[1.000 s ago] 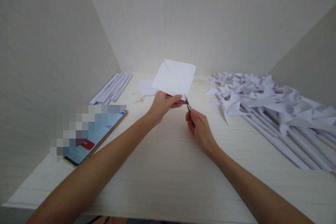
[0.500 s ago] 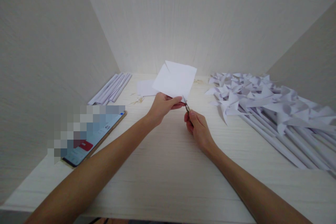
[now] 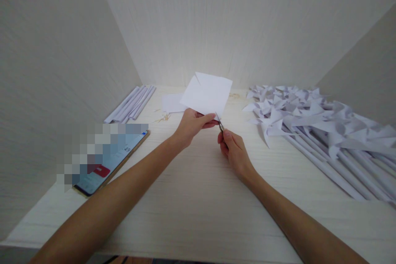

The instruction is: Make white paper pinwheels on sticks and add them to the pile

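Note:
My left hand pinches the near edge of a white square sheet of paper, holding it tilted above the table. One cut slit shows at the sheet's far left corner. In my right hand is a small pair of scissors, its handles mostly hidden by my fingers. The blades meet the sheet's near right corner, just beside my left fingertips. Behind the held sheet, more white paper lies flat on the table.
Several paper pinwheels on rolled paper sticks are heaped at the right. Rolled paper tubes lie at the back left, with toothpick-like sticks nearby. A phone leans by the left wall. Walls enclose the table on three sides.
The scissor blades look closer together at the paper's near right corner than before. Both hands and the sheet stay almost in place.

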`<state>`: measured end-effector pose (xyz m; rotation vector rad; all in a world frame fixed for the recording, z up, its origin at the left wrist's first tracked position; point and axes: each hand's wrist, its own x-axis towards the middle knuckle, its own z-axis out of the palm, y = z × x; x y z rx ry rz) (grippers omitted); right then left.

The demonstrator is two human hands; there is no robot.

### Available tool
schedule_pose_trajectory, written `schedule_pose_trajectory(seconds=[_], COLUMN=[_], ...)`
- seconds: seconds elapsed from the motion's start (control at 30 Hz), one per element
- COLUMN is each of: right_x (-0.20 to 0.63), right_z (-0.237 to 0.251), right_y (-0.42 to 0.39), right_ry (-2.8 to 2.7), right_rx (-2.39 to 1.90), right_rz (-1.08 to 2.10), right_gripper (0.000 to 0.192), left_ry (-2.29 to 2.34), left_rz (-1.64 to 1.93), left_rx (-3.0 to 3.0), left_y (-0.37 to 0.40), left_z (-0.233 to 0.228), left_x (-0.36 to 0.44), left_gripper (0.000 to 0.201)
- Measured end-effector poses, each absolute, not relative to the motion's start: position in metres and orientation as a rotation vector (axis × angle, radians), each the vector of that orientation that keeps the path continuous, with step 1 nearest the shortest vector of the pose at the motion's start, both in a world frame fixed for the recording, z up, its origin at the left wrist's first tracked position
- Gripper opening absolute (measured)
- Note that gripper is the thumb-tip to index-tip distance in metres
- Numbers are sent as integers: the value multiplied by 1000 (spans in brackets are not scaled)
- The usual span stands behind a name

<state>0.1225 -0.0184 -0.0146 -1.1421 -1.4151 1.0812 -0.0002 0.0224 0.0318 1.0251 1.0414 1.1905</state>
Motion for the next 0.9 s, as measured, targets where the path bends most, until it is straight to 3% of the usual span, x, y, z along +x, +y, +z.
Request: schedule_pose_trajectory(seconds=[0.9], right_x=[123], right_z=[-14], right_y=[-18], right_ry=[-1423], right_rx=[-1161], right_rz=[1070], right_gripper=[44], left_ry=[1009], left_rz=[1155], left_rx=[1049], left_y=[24], left_z=[33], left_x=[-4], left_gripper=[4])
